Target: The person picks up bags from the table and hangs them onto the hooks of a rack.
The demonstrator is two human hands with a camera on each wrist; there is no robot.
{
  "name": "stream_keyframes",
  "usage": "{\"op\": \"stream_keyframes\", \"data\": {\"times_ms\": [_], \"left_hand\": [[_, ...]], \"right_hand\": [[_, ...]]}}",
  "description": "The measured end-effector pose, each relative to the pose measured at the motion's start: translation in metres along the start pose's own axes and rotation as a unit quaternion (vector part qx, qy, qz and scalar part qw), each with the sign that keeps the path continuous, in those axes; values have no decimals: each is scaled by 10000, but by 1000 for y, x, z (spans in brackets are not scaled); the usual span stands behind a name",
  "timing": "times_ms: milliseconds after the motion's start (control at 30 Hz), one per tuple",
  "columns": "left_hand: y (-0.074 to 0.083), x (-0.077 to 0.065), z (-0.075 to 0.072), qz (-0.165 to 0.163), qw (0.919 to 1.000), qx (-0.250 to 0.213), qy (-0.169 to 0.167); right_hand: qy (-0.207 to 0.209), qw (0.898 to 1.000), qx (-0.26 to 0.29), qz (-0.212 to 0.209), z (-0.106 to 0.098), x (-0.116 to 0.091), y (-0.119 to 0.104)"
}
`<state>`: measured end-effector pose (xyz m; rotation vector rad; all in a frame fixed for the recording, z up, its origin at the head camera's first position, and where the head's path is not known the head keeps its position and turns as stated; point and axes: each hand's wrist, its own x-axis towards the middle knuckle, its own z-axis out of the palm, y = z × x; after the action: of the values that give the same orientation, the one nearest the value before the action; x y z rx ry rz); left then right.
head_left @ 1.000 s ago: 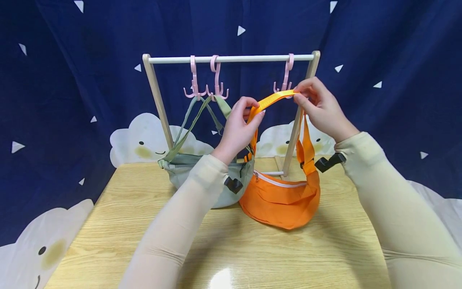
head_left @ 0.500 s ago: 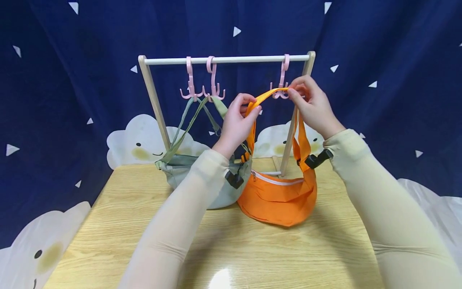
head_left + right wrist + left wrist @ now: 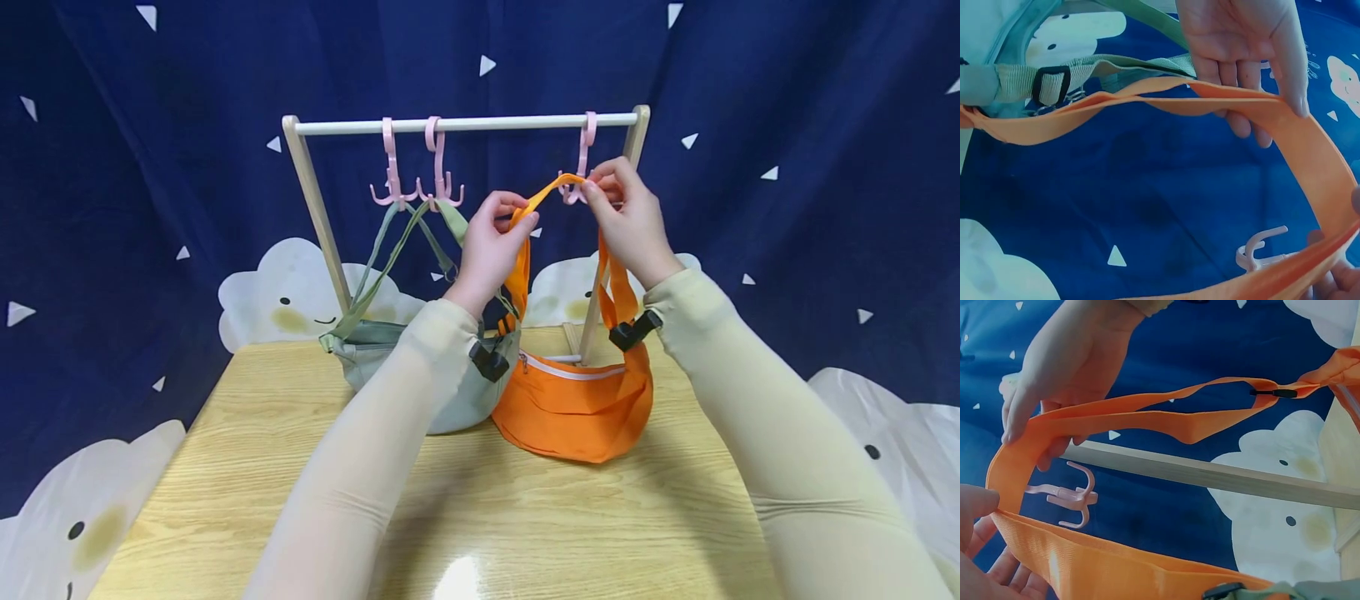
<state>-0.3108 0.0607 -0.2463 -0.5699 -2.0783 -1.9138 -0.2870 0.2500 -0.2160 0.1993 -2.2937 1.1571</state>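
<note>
An orange waist bag (image 3: 577, 412) with a white zip hangs from its strap (image 3: 551, 192), just above or touching the table; I cannot tell which. My left hand (image 3: 489, 250) pinches the strap's left side between thumb and fingers. My right hand (image 3: 632, 221) pinches it further right, and the strap arches between both hands. Close by the arch is the right pink hook (image 3: 583, 154); in the left wrist view, the pink hook (image 3: 1072, 498) shows beyond the strap loop, apart from it. Partly behind my left forearm, a pale green bag (image 3: 367, 360) hangs by its straps.
A white rod (image 3: 510, 123) on wooden posts bears the pink hooks. Two hooks (image 3: 391, 162) at the left stand close together, with the green straps at them. The wooden table (image 3: 525, 517) lies below. A dark blue curtain (image 3: 150, 217) with clouds is behind.
My right hand has moved left, closer to my left hand, so the strap arches more steeply near the right hook. The orange bag has risen slightly. The view has shifted a little.
</note>
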Motion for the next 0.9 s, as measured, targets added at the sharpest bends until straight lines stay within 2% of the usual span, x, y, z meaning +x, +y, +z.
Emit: {"op": "stream_keyframes", "data": {"times_ms": [300, 633, 900], "left_hand": [[-2, 2, 3, -158, 9998, 102, 113], [-3, 2, 6, -306, 9994, 159, 73], [-4, 0, 8, -375, 9991, 150, 131]], "right_hand": [[213, 9997, 96, 59, 9, 1, 1], [508, 9986, 134, 46, 20, 5, 10], [358, 9990, 64, 263, 22, 4, 12]]}}
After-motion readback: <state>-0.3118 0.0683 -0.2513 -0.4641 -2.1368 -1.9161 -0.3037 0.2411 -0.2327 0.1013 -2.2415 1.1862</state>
